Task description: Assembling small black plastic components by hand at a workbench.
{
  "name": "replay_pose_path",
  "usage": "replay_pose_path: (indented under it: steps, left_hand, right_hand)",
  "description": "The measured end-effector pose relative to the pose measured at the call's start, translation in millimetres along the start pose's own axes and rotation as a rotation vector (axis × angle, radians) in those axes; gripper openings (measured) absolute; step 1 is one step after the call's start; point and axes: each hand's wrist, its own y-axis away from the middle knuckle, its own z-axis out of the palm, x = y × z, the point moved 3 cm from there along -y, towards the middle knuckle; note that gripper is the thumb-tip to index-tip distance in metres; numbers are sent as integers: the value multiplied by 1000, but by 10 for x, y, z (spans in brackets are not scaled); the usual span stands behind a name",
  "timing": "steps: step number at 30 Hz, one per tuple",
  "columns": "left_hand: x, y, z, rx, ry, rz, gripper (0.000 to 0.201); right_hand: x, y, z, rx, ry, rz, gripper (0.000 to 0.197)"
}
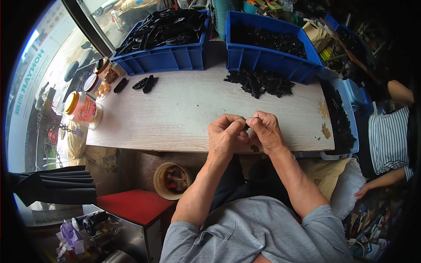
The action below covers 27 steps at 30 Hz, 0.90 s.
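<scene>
Both my hands meet near the front edge of the pale wooden table (175, 114). My left hand (226, 131) and my right hand (266, 130) pinch a small dark piece (246, 127) between them; the fingers cover most of it, so its kind does not show. Beyond my hands lies a loose heap of small black parts (261, 83). It spreads on the tabletop in front of the right blue crate (272, 61), which holds many more of them.
A left blue crate (162, 61) is full of longer black parts. Several black pieces (144, 83) and lidded jars (83, 109) stand at the table's left. A light blue bin (351, 118) adjoins the right edge. Below are a bucket (160, 175) and a person in stripes (388, 140).
</scene>
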Motion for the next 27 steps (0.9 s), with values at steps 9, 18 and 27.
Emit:
replay_pose_path:
  steps: [9, 18, 27]
  left_hand:
    - [94, -476, -87, -67, -547, 388, 21]
    - [361, -1353, -199, 164, -1568, 895, 14]
    - [306, -1186, -209, 67, -1458, 905, 19]
  right_hand:
    - [-79, 55, -147, 139, -150, -47, 27]
    - [-642, 104, -1534, 866, -346, -89, 37]
    - [-276, -65, -1307, 600, -140, 32, 32]
